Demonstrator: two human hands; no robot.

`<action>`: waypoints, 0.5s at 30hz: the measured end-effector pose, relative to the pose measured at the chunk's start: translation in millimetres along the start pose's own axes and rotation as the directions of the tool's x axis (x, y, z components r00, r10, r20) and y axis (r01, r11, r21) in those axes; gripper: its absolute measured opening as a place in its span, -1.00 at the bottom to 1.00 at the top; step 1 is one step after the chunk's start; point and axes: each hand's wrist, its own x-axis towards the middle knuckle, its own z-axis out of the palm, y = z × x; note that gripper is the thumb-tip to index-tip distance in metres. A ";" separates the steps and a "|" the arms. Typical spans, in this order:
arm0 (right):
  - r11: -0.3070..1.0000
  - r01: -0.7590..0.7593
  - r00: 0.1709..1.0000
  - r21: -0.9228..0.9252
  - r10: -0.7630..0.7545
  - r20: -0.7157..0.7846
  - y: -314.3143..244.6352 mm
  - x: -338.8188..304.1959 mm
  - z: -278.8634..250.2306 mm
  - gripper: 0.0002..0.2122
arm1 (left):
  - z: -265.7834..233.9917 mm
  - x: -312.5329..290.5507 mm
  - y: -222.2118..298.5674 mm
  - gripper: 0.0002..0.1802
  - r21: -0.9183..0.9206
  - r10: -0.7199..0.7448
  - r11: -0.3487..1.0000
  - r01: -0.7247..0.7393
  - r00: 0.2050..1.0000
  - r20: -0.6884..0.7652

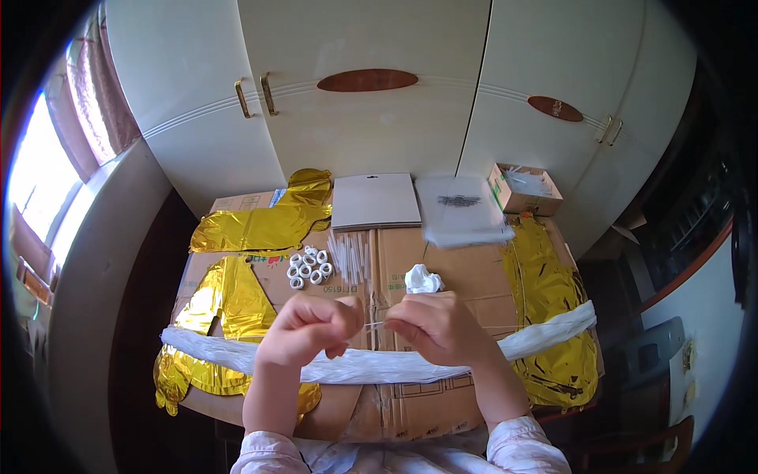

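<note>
My left hand (304, 328) is closed, its fingers curled in a pinch. Facing it, my right hand (442, 328) is closed too, thumb pressed against the fingers. A thin white string (375, 323) runs between them, gripped at both ends. Below the hands, a long bundle of white strings (387, 370) stretches across the table, passing beneath my wrists. Just beyond the right hand lies a crumpled white piece (423, 278). Past the left hand sit several small white ribbon rolls (308, 268), with thin clear sticks (349, 259) beside them.
Flat gold foil balloons lie at the left (229, 292), the back left (260, 227) and the right (549, 300) of the cardboard-covered table (466, 276). A grey-white flat stack (376, 201), clear plastic bags (466, 221) and an open box (527, 189) stand along the back, before white cabinets (363, 134).
</note>
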 end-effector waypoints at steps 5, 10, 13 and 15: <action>0.993 -0.089 0.996 0.073 0.091 -0.022 -3.7 -0.6 14.3 -0.89 | 28.6 18.2 -2.2 -0.84 0.546 0.364 0.820 -0.172 0.893 -0.266; 0.997 -0.067 0.997 -0.041 0.068 0.024 -6.5 1.3 -2.6 -0.90 | 10.7 13.0 6.4 -0.93 0.948 0.297 0.295 -0.120 0.955 0.029; 0.997 -0.018 1.000 -0.070 0.016 -0.020 3.5 0.1 1.1 -0.91 | -5.6 1.0 1.0 -0.89 0.261 0.020 0.965 -0.016 1.000 -0.012; 1.000 0.003 1.000 -0.023 -0.004 -0.031 9.0 0.0 9.3 -0.92 | 4.2 5.6 2.0 -0.87 -0.063 0.105 0.991 -0.117 0.981 -0.164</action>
